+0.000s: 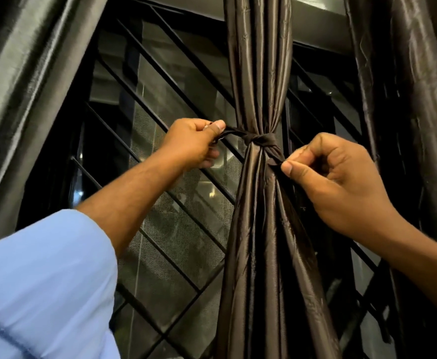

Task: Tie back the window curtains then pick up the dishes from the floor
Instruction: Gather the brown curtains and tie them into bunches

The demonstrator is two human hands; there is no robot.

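Note:
A shiny dark brown curtain (258,73) hangs gathered into a bunch in the middle of the window. A dark fabric tie-back (260,139) is wrapped around it with a knot at the front. My left hand (194,143) pinches the tie's left end between thumb and forefinger, pulled out to the left. My right hand (334,182) pinches the tie's right end just right of and below the knot. No dishes or floor are in view.
Behind the curtain is a window with black diagonal bars (160,104) and a mesh screen. Another curtain panel (25,86) hangs at the far left and a third (419,99) at the far right. My light blue sleeve (43,286) fills the lower left.

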